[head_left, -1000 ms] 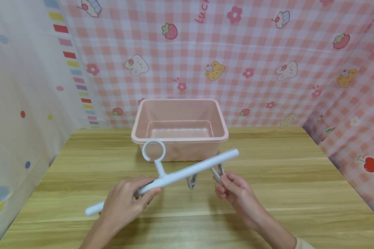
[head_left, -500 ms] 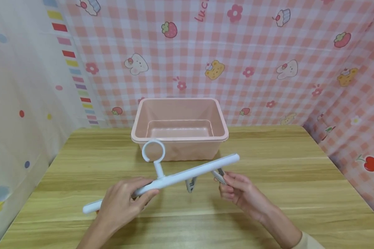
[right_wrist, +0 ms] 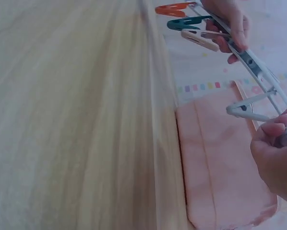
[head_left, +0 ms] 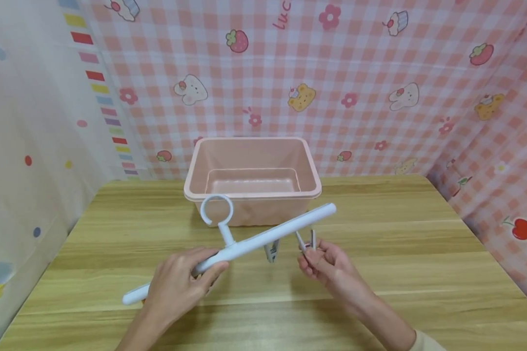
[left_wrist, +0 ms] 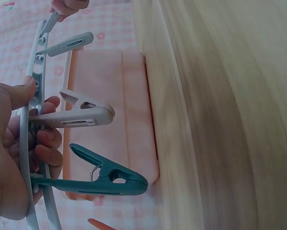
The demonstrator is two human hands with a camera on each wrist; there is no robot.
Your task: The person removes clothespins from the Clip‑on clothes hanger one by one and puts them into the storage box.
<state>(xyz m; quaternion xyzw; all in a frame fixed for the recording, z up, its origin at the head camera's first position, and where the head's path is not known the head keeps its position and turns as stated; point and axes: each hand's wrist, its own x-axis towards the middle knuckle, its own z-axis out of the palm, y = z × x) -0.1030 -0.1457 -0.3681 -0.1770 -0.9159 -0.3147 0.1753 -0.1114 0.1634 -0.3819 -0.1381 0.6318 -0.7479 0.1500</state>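
A pale clip hanger (head_left: 263,240) with an open ring hook (head_left: 217,210) is held over the table, its right end tilted upward. My left hand (head_left: 177,278) grips its bar left of the hook. Beneath the bar's right end, my right hand (head_left: 331,268) pinches a grey clothespin (head_left: 302,243); one of its arms reaches the bar's underside in the head view. Another grey clothespin (left_wrist: 69,44) hangs from the bar between the hands. The left wrist view shows a beige clothespin (left_wrist: 76,117) and a dark green one (left_wrist: 112,184) near my left fingers, plus an orange one's tip (left_wrist: 101,224).
A pink plastic bin (head_left: 253,196) stands at the back of the wooden table (head_left: 399,234), directly beyond the hanger. Nothing shows inside it. A pink checked cloth (head_left: 263,73) hangs behind, with a pale patterned cloth (head_left: 30,112) along the left side.
The hanger's right end dipped slightly, then rose. My right hand shifted right, then back left, and the pinched clothespin now stands more upright with its arms spread. My left hand keeps its grip.
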